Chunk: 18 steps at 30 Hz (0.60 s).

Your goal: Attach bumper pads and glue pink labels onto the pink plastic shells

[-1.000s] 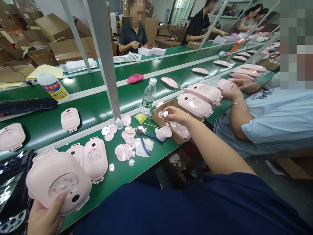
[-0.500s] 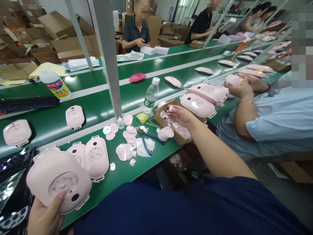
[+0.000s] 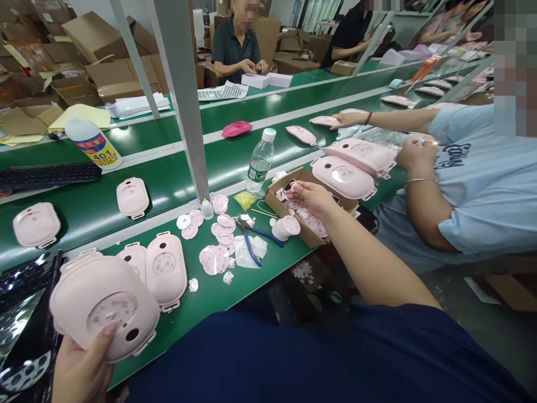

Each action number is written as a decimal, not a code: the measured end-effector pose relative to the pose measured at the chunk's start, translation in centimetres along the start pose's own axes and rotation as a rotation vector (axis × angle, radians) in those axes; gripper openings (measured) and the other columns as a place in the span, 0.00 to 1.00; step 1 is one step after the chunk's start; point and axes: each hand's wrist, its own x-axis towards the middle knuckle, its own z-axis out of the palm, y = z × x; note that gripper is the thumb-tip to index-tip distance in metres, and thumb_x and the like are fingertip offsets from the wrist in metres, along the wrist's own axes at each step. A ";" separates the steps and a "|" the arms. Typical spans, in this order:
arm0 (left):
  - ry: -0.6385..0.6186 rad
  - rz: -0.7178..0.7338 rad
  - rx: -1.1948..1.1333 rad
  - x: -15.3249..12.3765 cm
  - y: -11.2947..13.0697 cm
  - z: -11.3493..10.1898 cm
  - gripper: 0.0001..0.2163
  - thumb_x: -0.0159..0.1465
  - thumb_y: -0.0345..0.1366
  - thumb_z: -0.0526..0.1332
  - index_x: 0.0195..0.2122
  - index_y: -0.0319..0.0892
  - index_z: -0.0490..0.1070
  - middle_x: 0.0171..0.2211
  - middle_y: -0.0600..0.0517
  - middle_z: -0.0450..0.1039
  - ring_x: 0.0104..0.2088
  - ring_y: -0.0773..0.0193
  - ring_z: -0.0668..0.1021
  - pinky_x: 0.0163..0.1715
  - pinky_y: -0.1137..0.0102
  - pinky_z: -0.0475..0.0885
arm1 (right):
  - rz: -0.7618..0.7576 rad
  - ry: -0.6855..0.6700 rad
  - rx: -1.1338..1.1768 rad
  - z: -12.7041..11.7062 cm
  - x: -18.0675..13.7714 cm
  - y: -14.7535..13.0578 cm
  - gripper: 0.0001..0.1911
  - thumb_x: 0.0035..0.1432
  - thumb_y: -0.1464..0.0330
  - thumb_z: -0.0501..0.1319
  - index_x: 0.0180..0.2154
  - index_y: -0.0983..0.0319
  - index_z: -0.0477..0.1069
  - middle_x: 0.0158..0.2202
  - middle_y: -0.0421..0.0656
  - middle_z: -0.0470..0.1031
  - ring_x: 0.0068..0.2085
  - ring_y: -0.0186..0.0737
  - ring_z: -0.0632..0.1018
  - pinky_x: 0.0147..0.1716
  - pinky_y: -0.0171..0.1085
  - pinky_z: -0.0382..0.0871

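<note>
My left hand (image 3: 86, 358) grips a rounded pink plastic case (image 3: 79, 296) at the lower left, thumb pressed beside its round patterned recess. Two similar cases, one of them a pink case (image 3: 165, 274), lie behind it on the green bench. Over an open cardboard box (image 3: 274, 208), my right hand (image 3: 314, 198) pinches a small white-and-pink piece (image 3: 294, 186) between thumb and fingertips; its exact shape is unclear. Loose pink patterned pieces (image 3: 308, 215) fill the box. Round pink discs (image 3: 213, 260), blue-handled pliers (image 3: 251, 246) and a pink roll (image 3: 286, 228) sit between my hands.
A water bottle (image 3: 260, 162) and a yellow packet (image 3: 244, 200) stand behind the pliers. A metal post (image 3: 182, 112) rises at the bench edge. Cases, including a pink case (image 3: 132, 197), lie on the green belt (image 3: 84, 201). A co-worker's arm (image 3: 403, 120) reaches across at right.
The cases on the belt have shifted slightly right. The co-worker at right has stretched an arm to a case on the belt. My hands keep their holds, almost unmoved.
</note>
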 end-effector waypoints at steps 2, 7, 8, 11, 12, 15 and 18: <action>-0.008 -0.011 0.005 -0.2 0.3 0.2 0.36 0.41 0.42 0.77 0.54 0.52 0.74 0.49 0.54 0.78 0.52 0.55 0.78 0.58 0.67 0.71 | -0.021 0.009 -0.027 0.0 0.0 0.0 0.15 0.53 0.60 0.74 0.36 0.60 0.74 0.29 0.40 0.80 0.28 0.32 0.81 0.33 0.33 0.80; 0.003 -0.004 0.018 0.0 0.2 0.2 0.35 0.42 0.39 0.76 0.54 0.51 0.74 0.45 0.54 0.79 0.50 0.56 0.79 0.47 0.73 0.77 | -0.046 0.011 -0.130 0.3 -0.2 0.1 0.14 0.55 0.59 0.72 0.35 0.61 0.74 0.29 0.42 0.80 0.28 0.33 0.80 0.34 0.35 0.80; 0.010 0.003 0.022 0.1 0.1 0.1 0.35 0.41 0.39 0.76 0.54 0.51 0.75 0.44 0.54 0.79 0.49 0.55 0.79 0.44 0.73 0.78 | -0.050 0.011 -0.157 0.4 -0.2 0.1 0.14 0.56 0.59 0.72 0.36 0.61 0.74 0.30 0.42 0.80 0.28 0.33 0.80 0.35 0.36 0.80; 0.027 0.036 0.005 0.4 -0.1 0.1 0.35 0.38 0.39 0.76 0.51 0.51 0.75 0.42 0.55 0.80 0.46 0.56 0.80 0.43 0.72 0.79 | -0.063 0.017 -0.258 0.2 -0.3 0.1 0.12 0.56 0.61 0.71 0.37 0.61 0.75 0.32 0.43 0.80 0.31 0.35 0.81 0.38 0.38 0.80; 0.030 0.039 0.000 0.5 -0.1 0.1 0.35 0.38 0.38 0.75 0.51 0.50 0.75 0.42 0.55 0.80 0.46 0.56 0.80 0.46 0.70 0.78 | -0.064 0.021 -0.302 0.1 -0.3 0.1 0.12 0.55 0.62 0.72 0.37 0.61 0.75 0.32 0.43 0.80 0.32 0.36 0.81 0.38 0.38 0.80; 0.041 0.036 0.007 0.4 0.0 0.2 0.34 0.38 0.38 0.75 0.51 0.49 0.75 0.44 0.54 0.80 0.46 0.56 0.80 0.52 0.67 0.76 | -0.072 0.053 -0.453 -0.4 -0.1 -0.1 0.15 0.48 0.68 0.75 0.39 0.61 0.77 0.34 0.44 0.81 0.35 0.40 0.81 0.38 0.39 0.79; 0.038 0.026 0.005 0.2 0.2 0.2 0.34 0.38 0.39 0.75 0.51 0.48 0.75 0.45 0.54 0.80 0.46 0.57 0.80 0.55 0.66 0.74 | -0.082 0.091 -0.579 -0.6 -0.1 -0.6 0.19 0.42 0.74 0.75 0.39 0.60 0.79 0.34 0.43 0.79 0.36 0.41 0.79 0.35 0.39 0.77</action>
